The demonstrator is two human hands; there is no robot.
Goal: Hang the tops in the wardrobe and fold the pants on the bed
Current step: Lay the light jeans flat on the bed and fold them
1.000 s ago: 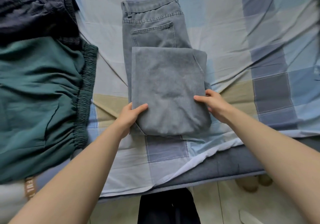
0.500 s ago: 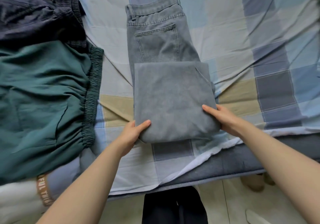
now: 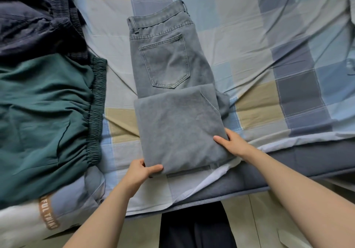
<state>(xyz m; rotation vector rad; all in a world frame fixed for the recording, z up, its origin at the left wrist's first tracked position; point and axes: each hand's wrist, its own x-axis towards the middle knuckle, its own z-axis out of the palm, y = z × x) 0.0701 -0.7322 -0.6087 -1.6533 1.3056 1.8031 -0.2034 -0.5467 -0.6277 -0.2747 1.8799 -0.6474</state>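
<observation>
We have the grey jeans (image 3: 172, 86) lying on the checked bedsheet (image 3: 269, 46), near the bed's front edge, waistband away from us and back pocket up. The legs are already doubled back into a flat panel that covers everything below the pocket. Our left hand (image 3: 141, 172) pinches the near left corner of that fold, thumb on top and fingers tucked beneath. Our right hand (image 3: 233, 144) grips the near right edge the same way, thumb lying across the denim. The two hands sit well apart, one at each side of the folded end.

The next fold looks like carrying this end up over the pocket. If one hand lifts ahead of the other, the layers could skew and the loose flap on the right could splay. The sheet under the fold is already rucked, so we might drag it too.

To the left lie green pants (image 3: 46, 117) and a dark navy garment (image 3: 32, 21), seemingly unfolded.
</observation>
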